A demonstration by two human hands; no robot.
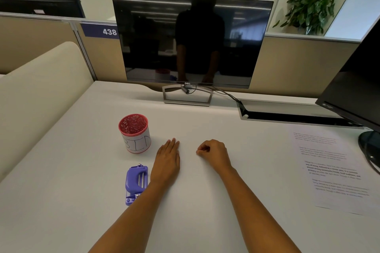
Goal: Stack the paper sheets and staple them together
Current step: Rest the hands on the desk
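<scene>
Printed paper sheets (333, 170) lie flat at the right side of the white desk (195, 201), overlapping and shifted against each other. A purple stapler (136, 183) rests on the desk at the left, just beside my left forearm. My left hand (167, 159) lies palm down on the desk with fingers straight and together, holding nothing. My right hand (213, 153) rests on the desk as a loose fist, with nothing in it. Both hands are far from the sheets.
A red cup (134, 132) with a white label stands left of my left hand. A Dell monitor (191, 41) stands at the back. A second monitor (357, 88) and its round base (370, 148) crowd the right edge near the sheets. A cable tray (287, 113) runs behind.
</scene>
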